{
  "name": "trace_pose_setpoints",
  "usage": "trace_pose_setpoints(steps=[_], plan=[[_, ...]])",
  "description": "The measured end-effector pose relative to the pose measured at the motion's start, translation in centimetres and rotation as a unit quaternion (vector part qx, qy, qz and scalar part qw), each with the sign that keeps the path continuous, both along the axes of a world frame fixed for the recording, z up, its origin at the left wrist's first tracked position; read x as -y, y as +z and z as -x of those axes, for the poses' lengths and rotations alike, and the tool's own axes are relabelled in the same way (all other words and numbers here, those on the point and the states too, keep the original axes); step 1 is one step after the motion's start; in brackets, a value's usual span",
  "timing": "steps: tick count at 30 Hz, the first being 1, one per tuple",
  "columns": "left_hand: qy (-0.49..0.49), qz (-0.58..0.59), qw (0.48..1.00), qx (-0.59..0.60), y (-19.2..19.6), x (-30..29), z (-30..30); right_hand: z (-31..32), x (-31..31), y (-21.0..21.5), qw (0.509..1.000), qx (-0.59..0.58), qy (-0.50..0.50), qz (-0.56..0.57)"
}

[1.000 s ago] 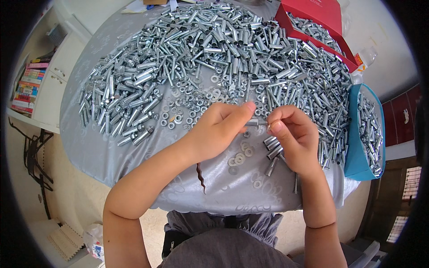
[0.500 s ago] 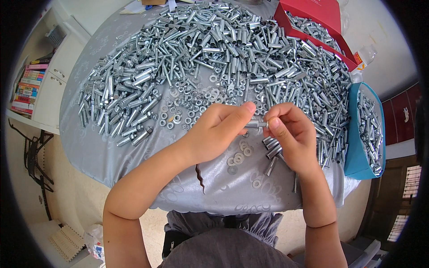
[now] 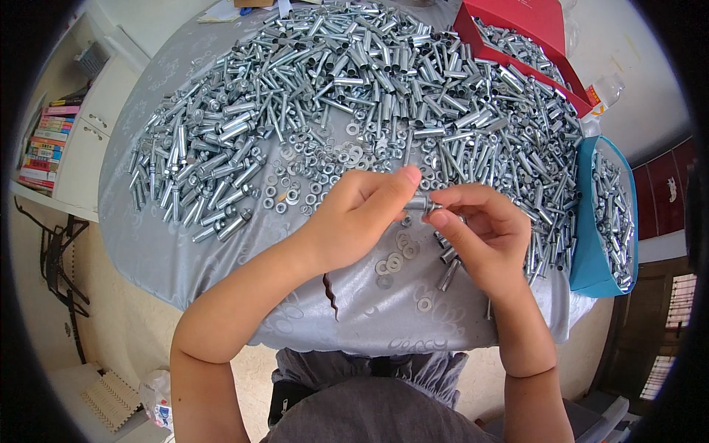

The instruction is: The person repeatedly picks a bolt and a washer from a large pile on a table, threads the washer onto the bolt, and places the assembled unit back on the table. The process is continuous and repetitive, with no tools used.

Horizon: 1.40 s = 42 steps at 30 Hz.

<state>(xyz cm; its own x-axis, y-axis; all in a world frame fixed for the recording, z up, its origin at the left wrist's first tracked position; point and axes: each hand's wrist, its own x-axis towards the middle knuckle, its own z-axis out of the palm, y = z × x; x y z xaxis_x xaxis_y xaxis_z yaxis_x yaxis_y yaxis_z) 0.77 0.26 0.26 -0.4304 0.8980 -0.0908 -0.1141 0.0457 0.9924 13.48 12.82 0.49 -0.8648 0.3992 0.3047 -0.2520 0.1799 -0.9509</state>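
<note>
My left hand (image 3: 362, 218) is closed round a silvery metal expansion bolt (image 3: 419, 204), its sleeve poking out to the right past the thumb. At that outer end, my right hand (image 3: 487, 236) pinches a small ring-like piece, a washer or nut, between thumb and forefinger; which of the two I cannot tell. Beneath the hands lie loose flat washers (image 3: 394, 262), and a few metal sleeves (image 3: 447, 275) rest below the right hand. Nuts and washers (image 3: 317, 173) are scattered just beyond my left hand.
A heap of metal sleeves and bolts (image 3: 354, 66) covers the far side of the cloth-covered table (image 3: 244, 295). Bolts with sleeves (image 3: 214, 177) lie at the left. At the right stand a red box (image 3: 517, 63) and a blue box (image 3: 585, 214), both holding metal parts.
My right fingers have slid slightly left along the bolt, closer to my left hand, and the right hand has turned a little. The left hand stays almost still.
</note>
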Motion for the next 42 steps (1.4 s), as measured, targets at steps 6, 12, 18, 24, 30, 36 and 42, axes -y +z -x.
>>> trace_pose_setpoints(steps=[6, 12, 18, 24, 30, 36, 42], plan=[[-0.015, 0.021, 0.999, -0.027, -0.2, 0.0, 0.1, 0.3, -0.4, -0.3, 0.993, -0.01, -0.033, -0.11], [0.003, -0.003, 1.0, 0.016, -0.6, 0.0, 0.4, 0.1, 0.0, 0.5, 0.998, 0.016, -0.042, -0.054], [0.061, -0.014, 0.993, 0.097, 0.0, 0.0, 1.1, 0.4, -1.0, -0.1, 0.951, 0.04, -0.037, -0.305], [0.07, -0.01, 0.995, 0.068, -0.1, -0.2, 0.8, 0.5, -0.8, -0.7, 0.899, 0.098, 0.031, -0.426], [0.052, -0.015, 0.996, 0.069, -0.2, -0.2, 0.8, 0.7, -1.2, -1.2, 0.883, 0.09, 0.051, -0.457], [0.057, -0.005, 0.997, 0.051, -0.2, -0.1, 0.7, 0.7, -0.5, 0.3, 0.956, -0.006, -0.036, -0.292], [-0.005, -0.008, 0.999, 0.034, -0.4, -0.1, 0.0, 0.4, -0.6, -0.5, 0.988, -0.035, -0.032, -0.148]])
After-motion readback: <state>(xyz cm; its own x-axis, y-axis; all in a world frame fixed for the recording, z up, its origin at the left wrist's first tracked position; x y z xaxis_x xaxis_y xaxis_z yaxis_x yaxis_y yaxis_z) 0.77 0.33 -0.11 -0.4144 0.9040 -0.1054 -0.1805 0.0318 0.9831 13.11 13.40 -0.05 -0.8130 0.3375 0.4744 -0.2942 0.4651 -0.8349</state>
